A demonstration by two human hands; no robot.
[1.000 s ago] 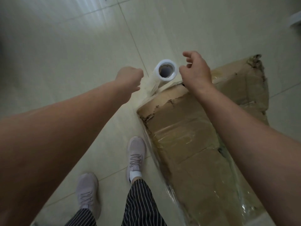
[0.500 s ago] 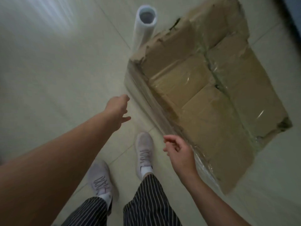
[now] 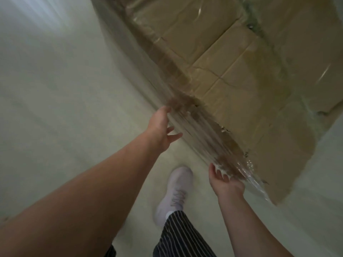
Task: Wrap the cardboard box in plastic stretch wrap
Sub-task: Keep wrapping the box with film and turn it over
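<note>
Bearing surface: a pale, glossy floor (image 3: 65, 108), smeared by motion blur.
Room: only floor shows; a bright glare (image 3: 35, 19) lies across it at the far left.
Box (image 3: 259, 80): large, brown, low and flat, lying broad face up on the floor, ahead and to the right of the person.
Long axis: diagonal, running from far left to near right; the near long side faces the person, and a torn near corner points near right.
Top face: flap seams cross it, with shiny film over them.
Wrap (image 3: 204, 130): clear film stretched along the near long side, streaked by blur, bunching at the near corner.
Left hand (image 3: 159, 130): fingers straight and spread, holding nothing, with the thumb tip at the film on the near side.
Right hand (image 3: 224, 182): palm towards the box, fingers loosely bent, tips at the bunched film; blur hides whether they pinch it.
Person: one white shoe (image 3: 175, 193) on the floor between the forearms, with a striped trouser leg (image 3: 178, 236) above it.
</note>
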